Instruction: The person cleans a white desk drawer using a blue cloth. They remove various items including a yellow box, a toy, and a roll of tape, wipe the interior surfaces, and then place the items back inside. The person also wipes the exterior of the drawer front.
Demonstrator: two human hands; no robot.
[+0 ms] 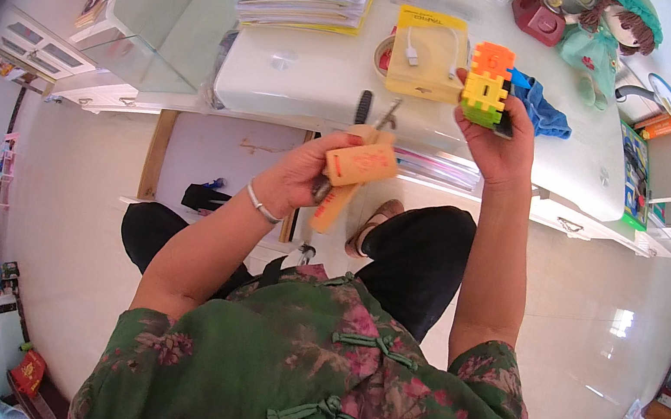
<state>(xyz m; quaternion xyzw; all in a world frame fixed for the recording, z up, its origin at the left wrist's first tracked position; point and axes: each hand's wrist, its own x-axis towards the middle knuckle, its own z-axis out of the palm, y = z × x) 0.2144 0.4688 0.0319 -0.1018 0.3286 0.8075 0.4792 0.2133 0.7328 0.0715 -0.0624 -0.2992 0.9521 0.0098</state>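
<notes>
In my left hand (302, 168) is a bunch of small things: an orange-yellow piece with red markings (361, 165), a longer strip of like colour below it, a metal-tipped tool (388, 116) and a black ridged handle (363, 107). They are held over the desk's front edge, and some are hidden by one another. My right hand (501, 140) grips a toy of interlocking plastic blocks (487, 89), orange, yellow and green, plus a dark flat object behind it. A yellow package with a white USB cable (427, 56) lies on the desk, partly over a roll of tape (383, 56).
The white desk (304, 73) bears a stack of papers and folders (308, 4), a crumpled blue cloth (546, 108), a maroon holder (538, 18) and a doll (597, 53). Below the desk edge is an open drawer or compartment (219, 152) with a black item inside.
</notes>
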